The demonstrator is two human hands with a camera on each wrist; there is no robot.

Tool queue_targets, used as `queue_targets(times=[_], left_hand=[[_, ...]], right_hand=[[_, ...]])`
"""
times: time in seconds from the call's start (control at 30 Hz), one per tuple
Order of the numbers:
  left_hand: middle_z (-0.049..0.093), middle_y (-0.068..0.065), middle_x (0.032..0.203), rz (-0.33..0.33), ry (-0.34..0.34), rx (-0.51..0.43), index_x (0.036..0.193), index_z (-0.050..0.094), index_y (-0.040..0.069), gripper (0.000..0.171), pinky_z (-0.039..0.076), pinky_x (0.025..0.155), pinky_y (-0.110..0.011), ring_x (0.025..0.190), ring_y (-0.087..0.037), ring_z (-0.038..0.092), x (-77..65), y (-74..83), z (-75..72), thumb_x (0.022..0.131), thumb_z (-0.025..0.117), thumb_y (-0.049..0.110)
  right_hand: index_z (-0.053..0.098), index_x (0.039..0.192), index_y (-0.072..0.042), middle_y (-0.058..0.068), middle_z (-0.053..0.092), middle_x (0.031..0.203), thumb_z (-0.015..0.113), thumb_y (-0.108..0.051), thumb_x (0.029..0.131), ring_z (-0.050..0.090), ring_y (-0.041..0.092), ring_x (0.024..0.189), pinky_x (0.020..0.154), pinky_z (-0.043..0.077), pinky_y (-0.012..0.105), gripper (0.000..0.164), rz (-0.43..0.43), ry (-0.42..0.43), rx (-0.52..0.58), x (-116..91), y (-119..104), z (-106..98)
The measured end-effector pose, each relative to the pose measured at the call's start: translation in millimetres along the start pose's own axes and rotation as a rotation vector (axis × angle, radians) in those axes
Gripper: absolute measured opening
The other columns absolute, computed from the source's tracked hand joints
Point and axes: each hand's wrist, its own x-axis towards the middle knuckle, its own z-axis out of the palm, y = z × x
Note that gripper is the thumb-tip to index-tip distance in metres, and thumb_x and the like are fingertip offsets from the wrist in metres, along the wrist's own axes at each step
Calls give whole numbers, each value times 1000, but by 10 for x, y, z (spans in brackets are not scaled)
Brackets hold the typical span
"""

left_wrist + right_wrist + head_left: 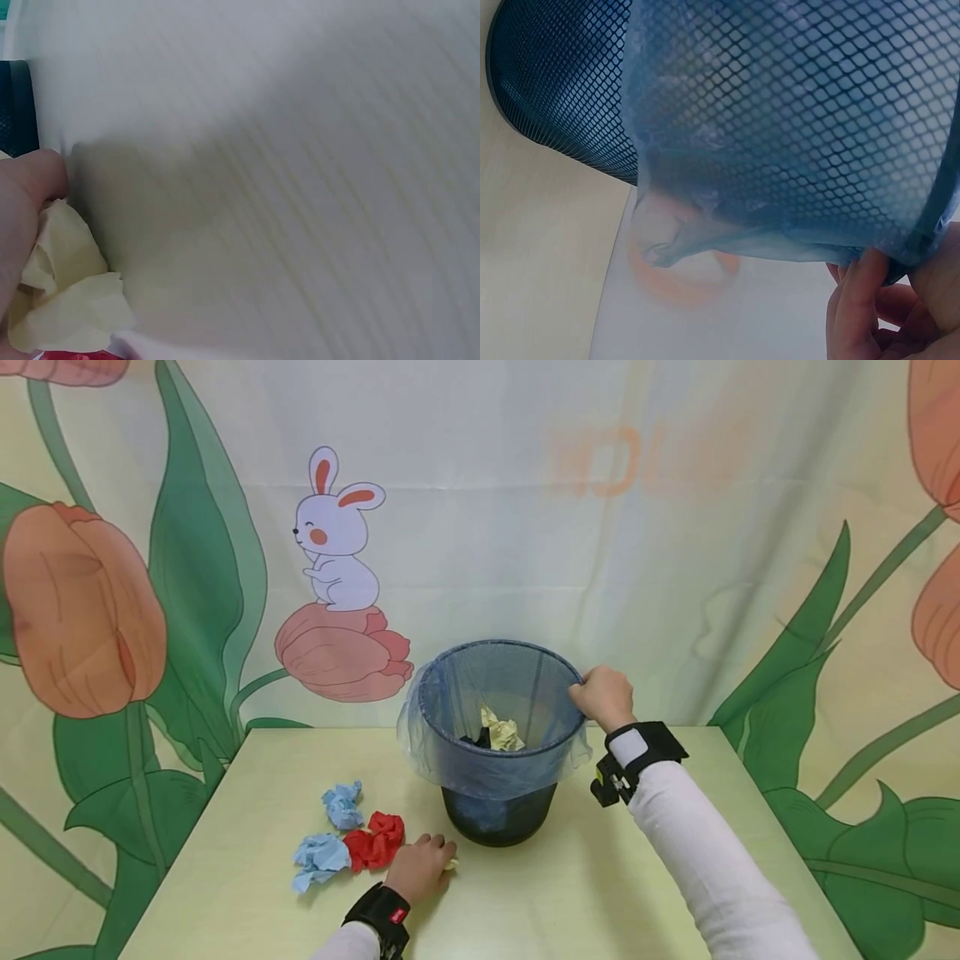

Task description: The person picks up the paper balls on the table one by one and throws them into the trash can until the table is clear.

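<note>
A black mesh waste bin [497, 818] stands on the table, lined with a translucent blue bag [420, 760]. My right hand [606, 696] grips the bin's rim at its right side, fingers curled over the bag's edge, as the right wrist view also shows. Near the front of the table my left hand [422, 868] holds a crumpled pale yellow paper ball [67, 285], mostly hidden by the hand in the head view. Just left of that hand lie crumpled red paper [377, 842] and two crumpled light blue paper balls [321, 860].
Inside the bin are crumpled yellow paper [504, 733] and something black [480, 739]. The pale wooden table [622, 877] ends at a curtain [480, 543] printed with tulips and a rabbit. A wrist camera is strapped to each arm.
</note>
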Motion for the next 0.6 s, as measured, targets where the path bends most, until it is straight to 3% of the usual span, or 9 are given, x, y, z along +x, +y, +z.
queue_targets(times=[0.3, 0.6], left_hand=[[54, 0, 72, 56, -22, -9, 82, 61, 15, 25, 37, 38, -27, 61, -18, 51, -5, -30, -116, 63, 77, 17], [56, 1, 76, 160, -62, -31, 83, 61, 16, 22, 39, 40, -25, 64, -17, 54, 36, -80, -425, 67, 75, 15]], right_hand=[[27, 46, -16, -5, 21, 45, 50, -6, 78, 21, 9, 38, 42, 14, 21, 41, -3, -5, 11, -8, -6, -11], [27, 46, -16, -4, 21, 44, 51, -8, 80, 22, 9, 37, 43, 13, 21, 43, -15, -16, -10, 3, -19, -18]])
